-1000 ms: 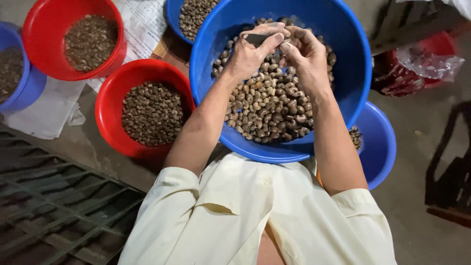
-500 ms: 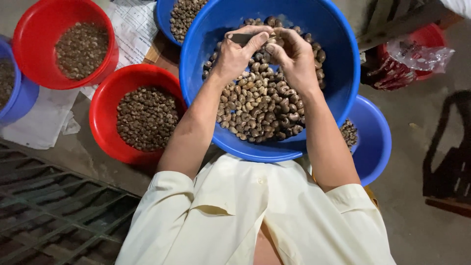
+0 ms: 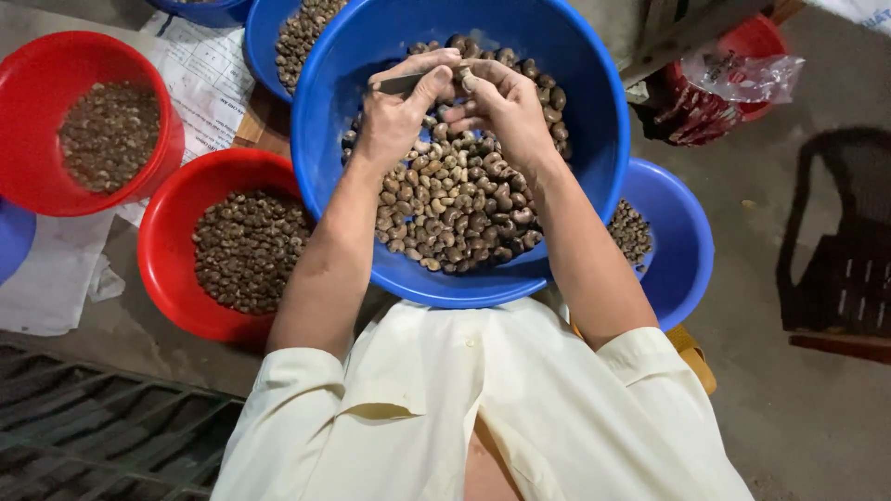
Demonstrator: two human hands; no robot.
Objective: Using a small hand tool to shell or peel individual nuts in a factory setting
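Hands pinch nut over round blue basin.

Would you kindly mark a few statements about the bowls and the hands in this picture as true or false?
1. Both hands work over the big blue bowl of brown nuts. True.
2. The left hand holds a thin metal tool. True.
3. The right hand rests on the floor. False: it is raised over the nuts, close to the left hand.
4. The near red bowl is empty. False: it holds nuts.
5. The person wears a dark, long-sleeved shirt. False: the shirt is pale and short-sleeved.
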